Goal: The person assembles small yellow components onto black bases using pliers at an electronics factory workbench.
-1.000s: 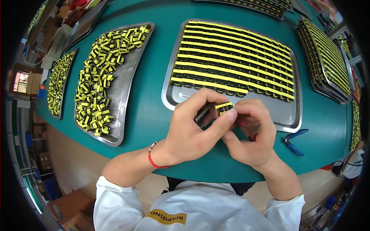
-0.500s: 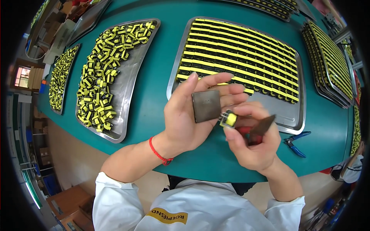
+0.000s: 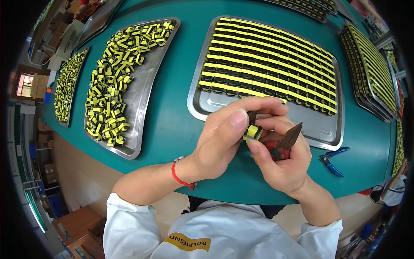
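Note:
My left hand [image 3: 220,142] is closed around a dark square metal plate [image 3: 252,115]; only a corner shows past the thumb. Against it, my right hand [image 3: 282,168] pinches a small yellow-and-black coil transformer [image 3: 253,131] between thumb and fingertips. In the same right hand lie red-handled pliers [image 3: 291,136], their dark jaws pointing up and outward. The side of the transformer facing the plate is hidden by my fingers. Just beyond both hands is a metal tray [image 3: 310,133] with tight rows of similar transformers.
Blue-handled cutters [image 3: 332,163] lie right of my hands. To the left, a metal tray [image 3: 140,95] holds a loose heap of transformers, with a narrower heaped tray [image 3: 67,88] farther left. Stacked filled trays [image 3: 371,71] stand at the right on the green table [image 3: 172,125].
My left hand has turned from palm-up with the plate lying flat to closed around it. The plate now stands edge-on against the transformer in my right hand.

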Demonstrator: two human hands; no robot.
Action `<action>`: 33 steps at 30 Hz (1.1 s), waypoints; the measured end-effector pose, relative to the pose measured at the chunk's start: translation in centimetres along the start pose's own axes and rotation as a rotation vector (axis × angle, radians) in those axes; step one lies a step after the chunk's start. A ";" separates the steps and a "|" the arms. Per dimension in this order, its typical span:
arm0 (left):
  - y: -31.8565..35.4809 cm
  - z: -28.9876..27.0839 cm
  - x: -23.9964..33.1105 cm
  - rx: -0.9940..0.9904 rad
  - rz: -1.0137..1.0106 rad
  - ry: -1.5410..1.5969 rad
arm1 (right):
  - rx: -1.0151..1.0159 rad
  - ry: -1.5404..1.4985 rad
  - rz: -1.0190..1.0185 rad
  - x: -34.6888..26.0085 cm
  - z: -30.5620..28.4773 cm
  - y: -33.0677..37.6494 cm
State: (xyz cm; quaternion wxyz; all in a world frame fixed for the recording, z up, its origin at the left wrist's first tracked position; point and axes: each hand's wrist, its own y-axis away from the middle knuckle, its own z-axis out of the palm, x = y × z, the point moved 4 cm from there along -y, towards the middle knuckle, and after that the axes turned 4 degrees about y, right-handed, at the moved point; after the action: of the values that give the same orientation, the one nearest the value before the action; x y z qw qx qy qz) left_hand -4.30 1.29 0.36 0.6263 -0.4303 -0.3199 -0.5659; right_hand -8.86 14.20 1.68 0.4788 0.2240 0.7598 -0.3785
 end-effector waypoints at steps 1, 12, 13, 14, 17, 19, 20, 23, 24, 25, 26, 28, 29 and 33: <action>0.0 0.0 0.0 0.003 0.007 -0.015 | 0.000 -0.001 0.000 0.0 0.0 0.0; 0.0 0.2 -0.3 0.019 0.002 -0.114 | 0.013 0.054 -0.014 0.3 0.4 0.3; 0.0 0.1 -0.5 0.034 -0.001 -0.097 | 0.015 0.055 -0.013 0.3 0.3 0.3; 0.0 0.1 -0.6 0.049 -0.005 -0.081 | 0.002 0.071 -0.002 0.4 0.3 0.2; -0.2 0.1 -0.6 0.060 -0.002 -0.077 | -0.011 0.078 0.010 0.8 0.2 0.2; -0.4 0.1 -0.7 0.070 -0.025 -0.022 | -0.010 0.069 0.009 1.1 0.0 0.2; -0.3 0.0 -0.8 0.084 -0.050 0.031 | -0.018 0.080 0.013 1.2 0.0 0.2; -0.4 -0.1 -0.7 0.097 -0.045 0.038 | -0.024 0.088 0.023 1.6 0.1 0.2; -0.4 -0.2 -0.7 0.097 -0.045 0.038 | -0.022 0.086 0.029 1.6 0.1 0.3; -0.4 -0.1 -0.6 0.094 -0.040 0.027 | -0.022 0.086 0.029 1.5 0.3 0.3; -0.4 -0.1 -0.5 0.092 -0.035 0.015 | 0.013 -0.026 0.111 1.6 0.5 0.5; -0.2 -0.2 -0.6 0.083 -0.014 -0.016 | 0.048 -0.138 0.192 1.6 0.5 0.7; -0.1 -0.2 -0.6 0.075 0.005 -0.046 | 0.023 -0.126 0.212 1.5 0.4 0.7; 0.2 -0.2 -0.4 0.054 0.007 -0.104 | -0.016 -0.065 0.167 1.2 0.3 0.7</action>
State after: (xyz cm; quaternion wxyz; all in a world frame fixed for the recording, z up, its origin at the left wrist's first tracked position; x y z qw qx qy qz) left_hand -4.20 1.30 -0.17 0.6222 -0.4431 -0.3657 -0.5319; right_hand -8.67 14.35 0.29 0.5349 0.2705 0.7255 -0.3381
